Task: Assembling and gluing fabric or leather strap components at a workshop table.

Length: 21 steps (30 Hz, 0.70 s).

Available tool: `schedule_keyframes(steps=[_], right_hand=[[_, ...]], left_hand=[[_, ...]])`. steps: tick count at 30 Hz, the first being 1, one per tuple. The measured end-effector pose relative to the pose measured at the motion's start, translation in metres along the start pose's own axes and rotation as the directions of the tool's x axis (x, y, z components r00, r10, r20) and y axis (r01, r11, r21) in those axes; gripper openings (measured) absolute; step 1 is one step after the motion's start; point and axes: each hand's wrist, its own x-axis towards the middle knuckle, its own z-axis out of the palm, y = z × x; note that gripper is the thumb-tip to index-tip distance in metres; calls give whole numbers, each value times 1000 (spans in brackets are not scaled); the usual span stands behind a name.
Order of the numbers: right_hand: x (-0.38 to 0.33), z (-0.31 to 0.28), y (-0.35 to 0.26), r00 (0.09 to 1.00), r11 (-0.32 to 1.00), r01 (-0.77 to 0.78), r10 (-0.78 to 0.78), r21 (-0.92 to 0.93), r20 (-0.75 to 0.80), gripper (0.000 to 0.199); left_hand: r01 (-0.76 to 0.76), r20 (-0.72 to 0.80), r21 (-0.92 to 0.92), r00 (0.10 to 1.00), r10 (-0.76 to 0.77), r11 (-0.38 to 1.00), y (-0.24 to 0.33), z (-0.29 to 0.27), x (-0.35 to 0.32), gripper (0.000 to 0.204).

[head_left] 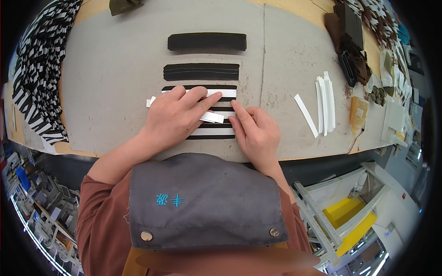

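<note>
Both hands, the left hand [177, 115] and right hand [255, 129], press flat with fingers spread on 1 black-and-white striped piece [216, 131], beyond which 2 black strips [207, 41] lie on the counter [115, 69].

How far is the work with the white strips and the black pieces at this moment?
Done, it seems: a large heap of black-and-white striped pieces lies at the left. In hand: the left hand presses a white strip onto the striped piece, and the right hand steadies its end. Left: two plain black pieces farther back and loose white strips at the right.
</note>
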Motion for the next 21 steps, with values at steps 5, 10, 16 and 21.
schedule_keyframes(steps=[5,10,16,21], right_hand=[[3,1,-3,999,999,-26,25,21,44,50],[2,2,-5,996,1000,-29,30,-6,85,52],[3,-4,-8,994,997,-52,57,-54,97,54],[24,1,-28,985,987,143,-135,-75,104,59]], left_hand=[[-3,-8,-5,1000,3,1000,-4,3,-5,58],[4,-27,43,1000,-3,999,-10,-1,-19,51],[154,-94,63,985,-148,986,-38,-21,-67,47],[192,-144,69,973,-181,979,-35,-29,-88,49]])
